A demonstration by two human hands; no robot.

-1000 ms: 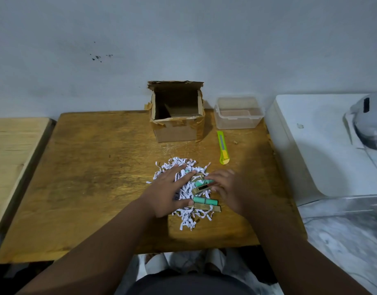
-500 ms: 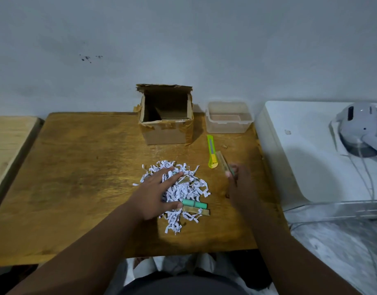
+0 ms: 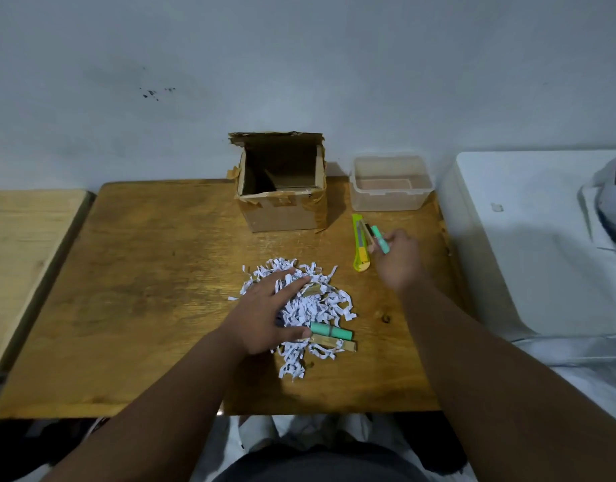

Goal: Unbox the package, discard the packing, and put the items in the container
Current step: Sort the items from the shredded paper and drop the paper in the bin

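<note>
An open cardboard box stands at the table's back edge, with a clear plastic container to its right. A pile of shredded white paper lies mid-table. My left hand rests flat on the pile, fingers spread. At the pile's front edge lie a green stick and a brown stick. My right hand is raised to the right of the pile, below the container, and pinches a green stick together with a dark brown stick.
A yellow-green utility knife lies on the wooden table just left of my right hand. A white appliance stands against the table's right side. A lighter wooden surface adjoins on the left.
My right hand picked sticks out of the pile and carried them up and to the right, toward the container. My left hand stayed on the shredded paper.
</note>
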